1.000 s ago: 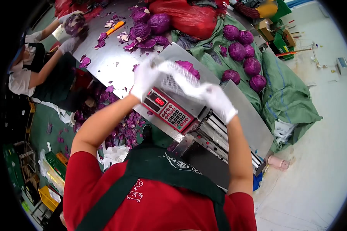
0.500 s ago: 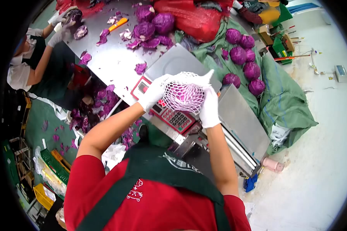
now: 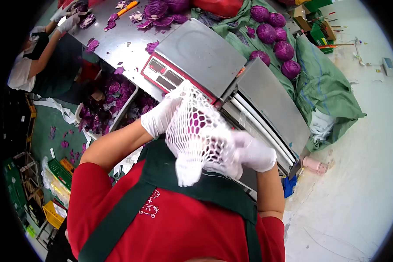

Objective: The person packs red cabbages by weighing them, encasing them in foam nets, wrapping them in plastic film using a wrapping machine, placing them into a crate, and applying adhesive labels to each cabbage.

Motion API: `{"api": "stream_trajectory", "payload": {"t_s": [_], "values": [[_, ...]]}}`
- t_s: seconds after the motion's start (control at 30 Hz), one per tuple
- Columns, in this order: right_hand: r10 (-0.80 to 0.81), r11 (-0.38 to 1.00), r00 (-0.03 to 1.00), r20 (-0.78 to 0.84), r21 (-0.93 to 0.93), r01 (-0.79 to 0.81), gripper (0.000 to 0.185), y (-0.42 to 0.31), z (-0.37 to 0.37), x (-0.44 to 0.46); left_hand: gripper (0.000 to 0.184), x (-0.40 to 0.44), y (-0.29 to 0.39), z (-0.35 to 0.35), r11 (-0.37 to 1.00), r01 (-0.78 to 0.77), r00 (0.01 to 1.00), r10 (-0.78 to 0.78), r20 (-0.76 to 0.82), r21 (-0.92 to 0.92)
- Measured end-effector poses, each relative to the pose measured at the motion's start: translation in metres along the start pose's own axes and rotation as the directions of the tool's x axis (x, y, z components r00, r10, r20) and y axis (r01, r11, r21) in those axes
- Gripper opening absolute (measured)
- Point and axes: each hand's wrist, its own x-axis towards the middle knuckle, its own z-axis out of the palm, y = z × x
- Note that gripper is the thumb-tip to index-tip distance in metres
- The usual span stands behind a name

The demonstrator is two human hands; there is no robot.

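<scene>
Close to my chest, a white foam net sleeve [image 3: 185,131] is stretched out, with purple red cabbage [image 3: 198,121] showing through its holes. Much of the cabbage is hidden by the net. My left hand [image 3: 161,117], in a white glove, grips the net at its upper left; its fingers are partly covered by the mesh. On the lower right, my gloved right hand [image 3: 254,153] is closed on the net's other side, somewhat blurred by motion. A bunched white end [image 3: 189,170] of the net hangs toward my apron.
Beyond my hands stands a scale [image 3: 201,52] with a red-edged panel, beside a metal wrapping machine [image 3: 270,100]. Several red cabbages [image 3: 266,33] lie on green sacking [image 3: 238,37]. A co-worker [image 3: 52,65] trims cabbage at the left; a bin of leaves [image 3: 113,94] is below.
Both hands have brought the netted cabbage from above the scale down toward my chest. The net is now stretched longer, and the right hand has moved lower and to the right.
</scene>
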Motion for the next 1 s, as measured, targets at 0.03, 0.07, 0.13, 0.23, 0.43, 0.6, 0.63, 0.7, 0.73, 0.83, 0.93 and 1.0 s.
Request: {"api": "stream_trajectory", "payload": {"t_s": [0.03,0.07,0.13,0.23,0.43,0.6,0.63,0.7,0.73,0.83,0.93,1.0], "values": [[-0.135,0.98,0.982,-0.131,0.128,0.152,0.044,0.002,-0.001,-0.006,0.048,0.001,-0.015,0.011,0.998,-0.067,0.997,0.067,-0.033,0.016],[-0.247,0.921,0.929,-0.277,0.231,0.313,0.037,0.004,-0.002,-0.008,0.035,-0.009,-0.022,0.037,0.965,-0.228,0.972,0.233,-0.032,0.129],[-0.266,0.84,0.867,-0.421,0.341,0.423,0.038,0.043,-0.02,-0.011,0.017,-0.014,-0.038,0.054,0.936,-0.29,0.957,0.284,0.059,0.198],[-0.196,0.901,0.699,-0.688,0.154,0.405,0.045,0.087,-0.005,-0.044,0.029,-0.014,-0.059,0.082,0.993,0.042,0.996,-0.033,0.083,-0.106],[-0.126,0.527,0.71,-0.693,0.56,0.639,0.05,0.102,0.011,-0.111,0.046,0.024,-0.143,0.127,0.818,-0.57,0.817,0.574,-0.046,0.083],[-0.329,0.479,0.534,-0.779,0.35,0.805,0.052,0.084,-0.054,-0.142,0.046,0.06,-0.176,0.17,0.58,-0.502,0.85,0.469,0.241,0.641],[-0.328,0.533,0.513,-0.793,0.293,0.794,0.053,0.086,-0.075,-0.137,0.044,0.079,-0.19,0.183,0.715,-0.447,0.894,0.381,0.237,0.537],[-0.306,0.694,0.45,-0.839,0.127,0.708,0.054,0.078,-0.099,-0.139,0.043,0.124,-0.189,0.192,0.715,-0.414,0.893,0.438,0.101,0.562],[-0.342,0.718,0.436,-0.832,0.068,0.693,0.05,0.085,-0.125,-0.136,0.043,0.146,-0.186,0.192,0.739,-0.38,0.9,0.434,0.037,0.556],[-0.271,0.697,0.392,-0.879,0.102,0.71,0.041,0.103,-0.182,-0.131,0.045,0.189,-0.184,0.196,0.75,-0.207,0.963,0.271,-0.007,0.628],[-0.094,0.825,0.246,-0.965,0.063,0.561,0.04,0.105,-0.2,-0.14,0.044,0.199,-0.183,0.21,0.674,-0.053,0.983,0.165,-0.081,0.736],[-0.189,0.907,0.14,-0.972,-0.118,0.404,0.04,0.125,-0.229,-0.141,0.049,0.231,-0.178,0.186,0.549,-0.129,0.987,0.153,0.052,0.826]]}}
